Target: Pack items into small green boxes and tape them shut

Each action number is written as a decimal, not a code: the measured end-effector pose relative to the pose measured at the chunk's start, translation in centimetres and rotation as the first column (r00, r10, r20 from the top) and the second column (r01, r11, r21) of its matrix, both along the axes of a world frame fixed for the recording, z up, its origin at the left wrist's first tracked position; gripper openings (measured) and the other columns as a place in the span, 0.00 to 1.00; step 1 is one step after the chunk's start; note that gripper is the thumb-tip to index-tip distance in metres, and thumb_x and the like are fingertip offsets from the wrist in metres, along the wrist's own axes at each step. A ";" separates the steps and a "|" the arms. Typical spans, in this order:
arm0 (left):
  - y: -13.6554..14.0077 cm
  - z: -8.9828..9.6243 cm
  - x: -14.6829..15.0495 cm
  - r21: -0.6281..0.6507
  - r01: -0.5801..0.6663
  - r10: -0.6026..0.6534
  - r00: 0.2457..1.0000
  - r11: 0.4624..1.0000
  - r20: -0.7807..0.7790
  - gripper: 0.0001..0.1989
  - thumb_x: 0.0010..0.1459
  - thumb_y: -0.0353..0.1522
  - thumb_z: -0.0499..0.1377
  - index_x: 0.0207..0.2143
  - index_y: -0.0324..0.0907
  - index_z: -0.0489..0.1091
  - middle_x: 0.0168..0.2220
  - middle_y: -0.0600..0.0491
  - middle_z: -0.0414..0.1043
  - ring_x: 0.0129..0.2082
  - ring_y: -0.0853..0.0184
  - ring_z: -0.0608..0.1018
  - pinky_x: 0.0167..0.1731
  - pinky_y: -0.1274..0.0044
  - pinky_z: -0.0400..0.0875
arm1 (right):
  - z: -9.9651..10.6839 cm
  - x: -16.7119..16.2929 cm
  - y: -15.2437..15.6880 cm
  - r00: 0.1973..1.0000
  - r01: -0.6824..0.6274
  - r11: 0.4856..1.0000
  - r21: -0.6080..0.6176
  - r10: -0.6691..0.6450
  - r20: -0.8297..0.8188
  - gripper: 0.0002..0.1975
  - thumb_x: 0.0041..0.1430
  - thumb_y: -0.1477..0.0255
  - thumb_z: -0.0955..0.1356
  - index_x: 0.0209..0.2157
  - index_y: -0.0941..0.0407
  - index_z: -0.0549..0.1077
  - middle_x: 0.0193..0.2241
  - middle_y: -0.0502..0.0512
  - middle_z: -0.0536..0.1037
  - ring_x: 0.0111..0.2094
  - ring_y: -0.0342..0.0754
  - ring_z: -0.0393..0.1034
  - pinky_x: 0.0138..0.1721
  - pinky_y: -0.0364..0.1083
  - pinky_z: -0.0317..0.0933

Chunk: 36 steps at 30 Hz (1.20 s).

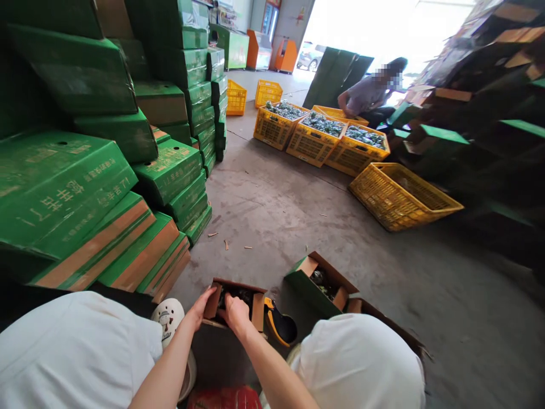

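On the floor between my knees stands an open cardboard box with dark, shiny contents. My left hand grips its left side at the top edge. Reaching down into it, my right hand has its fingers bent and bunched among the contents; what they hold is hidden. Just right of this box lies a yellow and black tool that resembles a tape dispenser. Another open green box, partly filled with similar dark items, sits further right.
Stacked green cartons rise on my left. Yellow crates filled with small wrapped items stand ahead, near a crouching person. A tilted yellow crate lies closer, and dark stacked boxes line the right. Something red is below my hands.
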<state>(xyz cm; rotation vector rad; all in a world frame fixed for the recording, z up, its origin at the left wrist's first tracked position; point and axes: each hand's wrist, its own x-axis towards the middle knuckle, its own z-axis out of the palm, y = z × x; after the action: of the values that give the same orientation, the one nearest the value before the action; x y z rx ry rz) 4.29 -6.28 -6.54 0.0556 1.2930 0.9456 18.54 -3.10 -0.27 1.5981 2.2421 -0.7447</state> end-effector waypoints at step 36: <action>-0.3 2.0 -0.3 0.079 0.318 -0.302 0.939 0.945 -0.166 0.52 0.42 0.49 0.76 0.67 0.45 0.65 0.54 0.43 0.80 0.54 0.51 0.80 0.54 0.68 0.73 | -2.7 0.3 -1.1 0.996 0.088 0.979 0.183 -0.080 -0.050 0.36 0.57 0.78 0.69 0.67 0.52 0.63 0.60 0.72 0.73 0.50 0.59 0.79 0.49 0.52 0.70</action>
<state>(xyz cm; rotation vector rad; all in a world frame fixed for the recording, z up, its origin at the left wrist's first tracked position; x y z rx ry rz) 3.99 -6.55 -4.56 0.4103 1.3256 0.7452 18.80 -4.24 -2.98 1.7872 2.3468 -0.6117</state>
